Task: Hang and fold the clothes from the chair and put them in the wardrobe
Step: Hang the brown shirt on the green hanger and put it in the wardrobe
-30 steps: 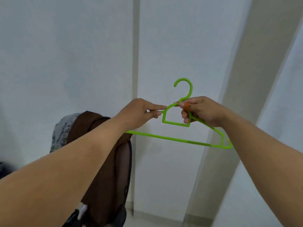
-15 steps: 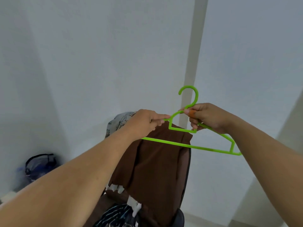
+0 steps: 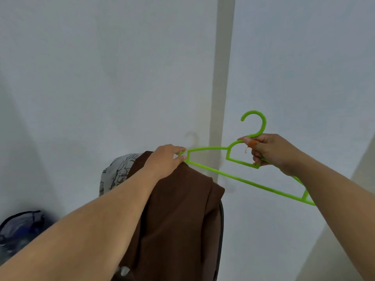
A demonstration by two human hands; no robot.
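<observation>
I hold a bright green plastic hanger (image 3: pixel 241 179) in the air with both hands. My right hand (image 3: pixel 269 152) grips it at the neck just under the hook. My left hand (image 3: pixel 166 159) pinches its left shoulder tip. Directly below my left hand a brown garment (image 3: pixel 178 216) is draped over the back of a dark chair (image 3: pixel 220 230). A white cloth with a dark print (image 3: pixel 117 171) lies on the chair behind the brown garment, mostly hidden by it and my forearm.
White walls meet at a beige vertical strip (image 3: pixel 221 78) straight ahead. A dark blue mesh basket (image 3: pixel 18 230) sits low at the left edge. A beige panel edge (image 3: pixel 363 175) shows at the far right.
My left hand slid outward from the hanger's centre to its left shoulder tip. The view shifted left, so the chair and brown garment now sit lower centre.
</observation>
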